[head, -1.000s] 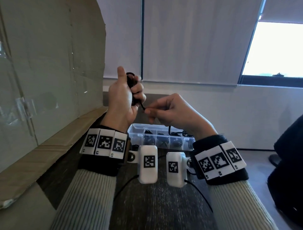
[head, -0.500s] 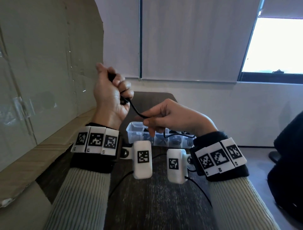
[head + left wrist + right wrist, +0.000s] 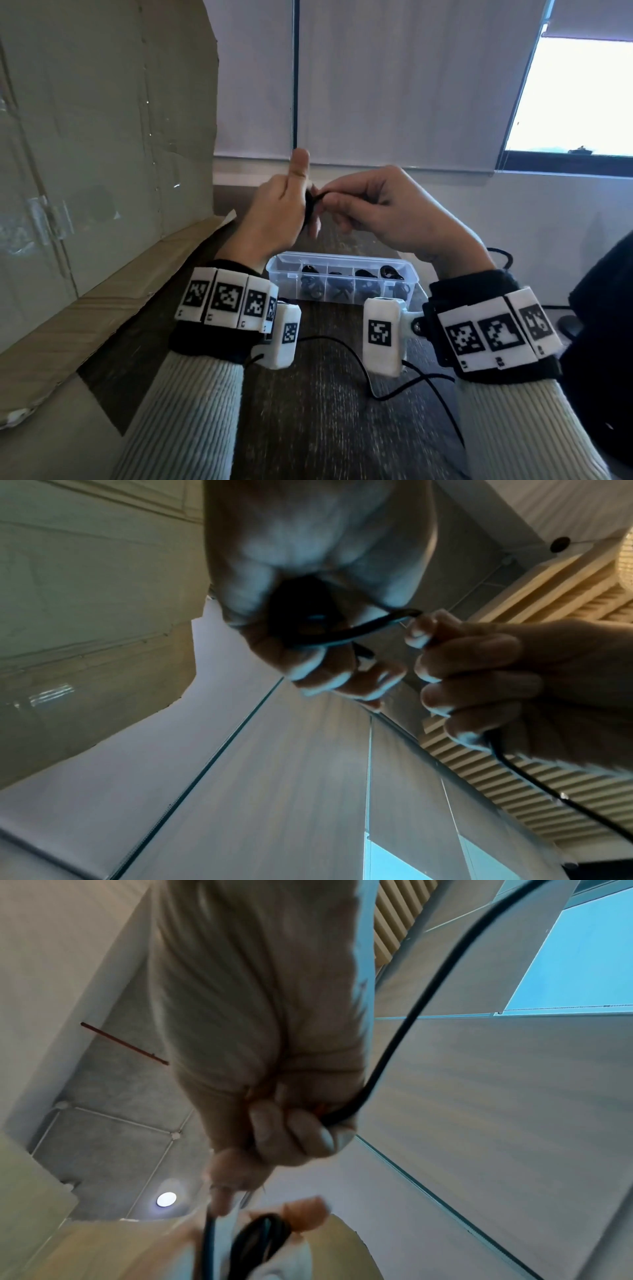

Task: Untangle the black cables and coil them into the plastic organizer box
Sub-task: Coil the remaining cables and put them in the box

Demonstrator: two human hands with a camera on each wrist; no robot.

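My left hand [image 3: 284,212] is raised above the table with its thumb up and its fingers curled round a small coil of black cable [image 3: 311,205]. That coil [image 3: 301,615] sits dark inside the fist in the left wrist view. My right hand [image 3: 376,209] meets the left and pinches the cable's free strand [image 3: 377,627] at the coil. The rest of the cable [image 3: 404,1020] runs out of the right fist and away. The clear plastic organizer box [image 3: 409,274] stands on the table beneath both hands, with coiled black cables in several compartments.
A big cardboard sheet [image 3: 102,137] leans along the table's left side. Thin black camera leads [image 3: 342,346] lie on the dark wooden table [image 3: 308,428] near my wrists. A dark-clothed person [image 3: 609,308] is at the right edge. A wall with blinds stands behind.
My left hand swung out to the left and came back to the middle, winding the cable. My right hand rose from near the box up to the coil.
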